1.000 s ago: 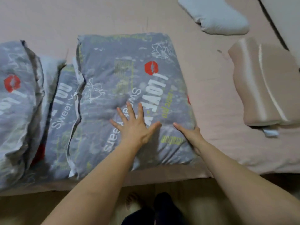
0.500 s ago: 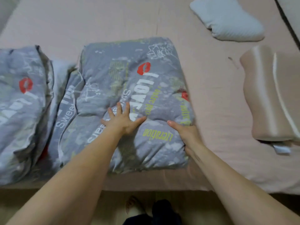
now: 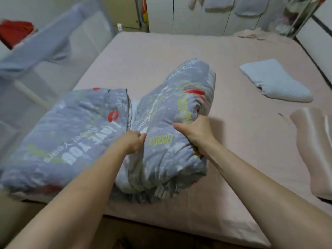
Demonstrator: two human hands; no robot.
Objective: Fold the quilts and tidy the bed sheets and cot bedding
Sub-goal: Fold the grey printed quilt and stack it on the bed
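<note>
A cot (image 3: 53,38) stands beside the bed's left edge. A folded quilt (image 3: 59,139) lies on the pink bed sheet (image 3: 143,62), touching a second quilt (image 3: 172,126). The left hand (image 3: 132,141) and right hand (image 3: 196,131) grip this second quilt, fingers curled into the fabric. Two pillows (image 3: 276,83) lie further right.
</note>
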